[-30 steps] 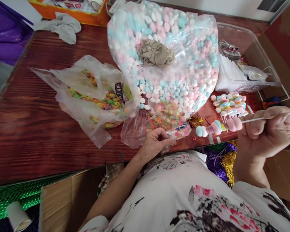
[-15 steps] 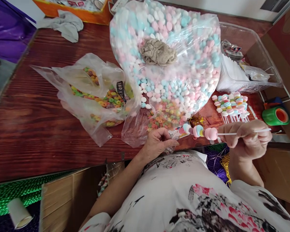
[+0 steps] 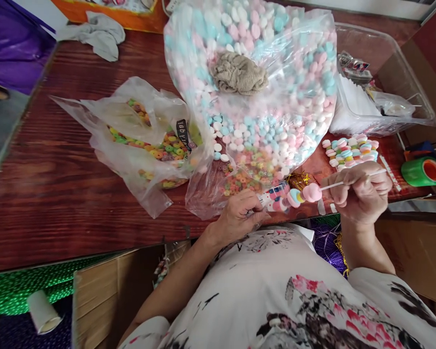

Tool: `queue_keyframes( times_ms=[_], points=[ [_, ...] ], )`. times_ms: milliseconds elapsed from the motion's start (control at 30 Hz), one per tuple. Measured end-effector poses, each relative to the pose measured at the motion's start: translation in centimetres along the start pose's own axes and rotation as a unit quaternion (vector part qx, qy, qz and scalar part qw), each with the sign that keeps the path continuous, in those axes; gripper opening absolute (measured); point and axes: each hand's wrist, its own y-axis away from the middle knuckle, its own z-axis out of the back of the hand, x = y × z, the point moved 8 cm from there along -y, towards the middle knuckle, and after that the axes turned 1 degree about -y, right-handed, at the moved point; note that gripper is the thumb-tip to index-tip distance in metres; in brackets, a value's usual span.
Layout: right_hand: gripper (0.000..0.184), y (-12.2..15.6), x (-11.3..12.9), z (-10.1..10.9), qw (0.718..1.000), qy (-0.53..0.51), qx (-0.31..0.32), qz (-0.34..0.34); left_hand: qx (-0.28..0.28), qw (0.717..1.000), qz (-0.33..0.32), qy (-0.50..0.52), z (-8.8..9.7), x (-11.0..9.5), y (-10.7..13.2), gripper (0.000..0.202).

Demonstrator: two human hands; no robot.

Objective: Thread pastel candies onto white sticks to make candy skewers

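My right hand (image 3: 361, 194) is closed on the white stick of a candy skewer (image 3: 312, 192). Pink, blue and white marshmallow pieces with a yellow ring are threaded along it. The skewer points left, and its far end lies in or behind a small clear printed bag (image 3: 278, 190); I cannot tell which. My left hand (image 3: 244, 209) pinches that bag near the table's front edge. Just beyond my hands, loose cereal rings (image 3: 249, 177) show through clear plastic. Several finished-looking skewers (image 3: 350, 151) lie in a row behind my right hand.
A large clear bag of pastel marshmallows (image 3: 294, 116) fills the middle, a crumpled tan cloth (image 3: 240, 72) on top. To its left lies an open cereal bag (image 3: 131, 131). A clear bin (image 3: 388, 41) and green tape roll (image 3: 419, 171) stand right. A cardboard box (image 3: 98, 295) sits below.
My right hand has moved left with the skewer, bringing its far end to the printed bag. That bag is now more spread and visible above my left hand, which stays pinched.
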Motion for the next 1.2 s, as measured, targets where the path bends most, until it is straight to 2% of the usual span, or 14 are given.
queue_keyframes(
  times_ms=[133,200,300,400,500,600,700,800,867,967,1100,1200],
  points=[
    [0.018,0.4,-0.7,-0.7,0.999,0.003,0.027,-0.031,0.038,0.998,-0.024,0.034,-0.8,0.1,0.0,0.026],
    [0.016,0.6,-1.0,-1.2,0.998,-0.006,0.041,-0.036,0.024,0.998,-0.015,0.065,-0.7,0.6,0.1,0.025],
    [0.016,0.6,-1.8,-1.7,0.996,-0.042,0.045,-0.061,-0.026,0.995,0.01,0.094,0.1,1.6,0.3,0.025],
    [0.018,0.5,-2.3,-1.7,0.995,-0.065,0.017,-0.068,-0.04,0.991,0.064,0.115,0.2,2.3,0.4,0.022],
    [0.017,0.8,-2.3,-2.1,0.997,-0.055,0.021,-0.055,0.017,0.984,0.114,0.138,-1.2,2.3,0.3,0.039],
    [0.014,1.7,-2.7,-3.2,0.996,-0.039,0.064,-0.058,0.058,0.972,0.158,0.164,-2.9,2.1,0.2,0.036],
    [0.016,2.4,-3.6,-3.9,0.992,-0.026,0.091,-0.084,0.033,0.948,0.218,0.227,-3.7,2.7,0.2,0.04],
    [0.016,2.3,-4.1,-3.6,0.991,0.05,0.083,-0.097,0.012,0.926,0.268,0.266,-3.8,3.5,0.6,0.048],
    [0.015,1.9,-3.8,-3.2,0.987,0.12,0.072,-0.075,0.014,0.926,0.286,0.247,-3.6,3.9,1.0,0.049],
    [0.009,1.2,-2.9,-2.7,0.982,0.176,0.062,-0.031,0.023,0.949,0.273,0.158,-2.9,4.1,1.1,0.043],
    [0.008,0.3,-2.7,-2.5,0.982,0.181,0.039,-0.025,0.02,0.978,0.206,0.011,-2.3,3.2,0.5,0.026],
    [0.019,-0.1,-2.8,-2.5,0.984,0.174,0.008,-0.03,0.021,0.982,0.186,-0.001,-2.5,2.8,0.4,0.02]
  ],
)
